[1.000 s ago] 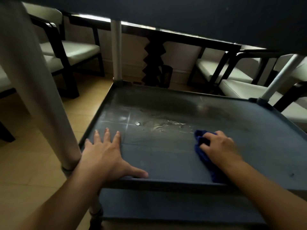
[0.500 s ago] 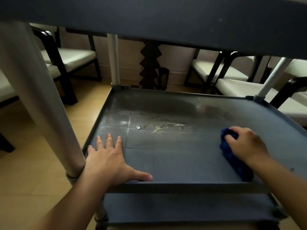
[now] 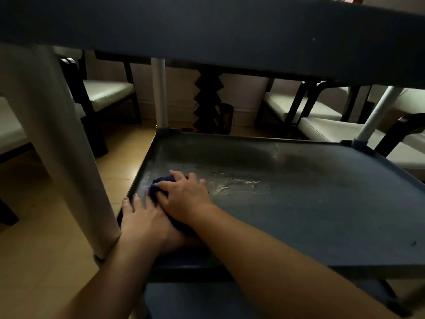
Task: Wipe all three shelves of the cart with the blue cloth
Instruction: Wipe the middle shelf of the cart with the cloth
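The dark blue cart's middle shelf [image 3: 322, 203] fills the view, with a pale dried stain [image 3: 234, 184] near its centre. My right hand [image 3: 186, 199] presses the blue cloth [image 3: 161, 181] onto the shelf's left part, just left of the stain; only the cloth's front end shows. My left hand [image 3: 143, 221] lies flat with fingers spread on the shelf's near left corner, partly under my right wrist. The top shelf [image 3: 207, 31] hangs overhead. A strip of the bottom shelf [image 3: 195, 300] shows below the front rim.
Grey cart posts stand at near left [image 3: 57, 146], far left [image 3: 158, 93] and far right [image 3: 379, 111]. Dark-framed chairs with pale cushions [image 3: 105, 93] [image 3: 322, 127] and a zigzag dark table leg [image 3: 208, 102] stand beyond on the wooden floor [image 3: 41, 226].
My right hand swept the cloth from the shelf's right side across to the left, crossing over my left hand. The left hand stayed on the near left corner.
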`<state>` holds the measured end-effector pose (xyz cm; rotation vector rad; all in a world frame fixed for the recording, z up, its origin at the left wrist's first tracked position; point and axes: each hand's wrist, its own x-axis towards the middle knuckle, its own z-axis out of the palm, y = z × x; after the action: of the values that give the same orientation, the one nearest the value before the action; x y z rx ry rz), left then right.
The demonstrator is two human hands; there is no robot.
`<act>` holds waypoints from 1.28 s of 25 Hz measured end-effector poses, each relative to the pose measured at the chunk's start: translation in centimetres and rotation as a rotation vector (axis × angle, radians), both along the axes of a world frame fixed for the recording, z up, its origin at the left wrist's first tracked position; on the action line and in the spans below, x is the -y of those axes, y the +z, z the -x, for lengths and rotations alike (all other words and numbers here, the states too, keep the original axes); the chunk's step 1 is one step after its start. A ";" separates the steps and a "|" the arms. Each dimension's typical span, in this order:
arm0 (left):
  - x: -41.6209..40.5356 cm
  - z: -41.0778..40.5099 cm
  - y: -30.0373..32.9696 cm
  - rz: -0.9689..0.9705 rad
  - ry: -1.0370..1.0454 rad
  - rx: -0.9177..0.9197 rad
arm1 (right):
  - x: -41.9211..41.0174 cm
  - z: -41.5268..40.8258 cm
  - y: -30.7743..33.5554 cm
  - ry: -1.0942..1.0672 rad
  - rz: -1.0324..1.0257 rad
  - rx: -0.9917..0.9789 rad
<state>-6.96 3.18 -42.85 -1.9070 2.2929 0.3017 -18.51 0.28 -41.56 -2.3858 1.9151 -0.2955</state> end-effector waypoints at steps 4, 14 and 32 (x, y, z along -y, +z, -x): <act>0.0 0.4 0.4 -0.032 0.049 0.038 | 0.3 2.0 -0.7 -0.070 0.095 -0.058; -0.4 0.6 0.7 -0.020 0.048 0.070 | -6.3 28.5 -0.6 -0.763 0.001 -0.129; -0.6 0.5 -0.7 0.074 -0.042 0.073 | 1.8 14.1 4.4 -0.317 0.499 0.363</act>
<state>-7.45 3.77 -43.59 -1.8680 2.3237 0.1420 -32.62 -1.47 -37.12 -2.0416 2.2143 -1.2624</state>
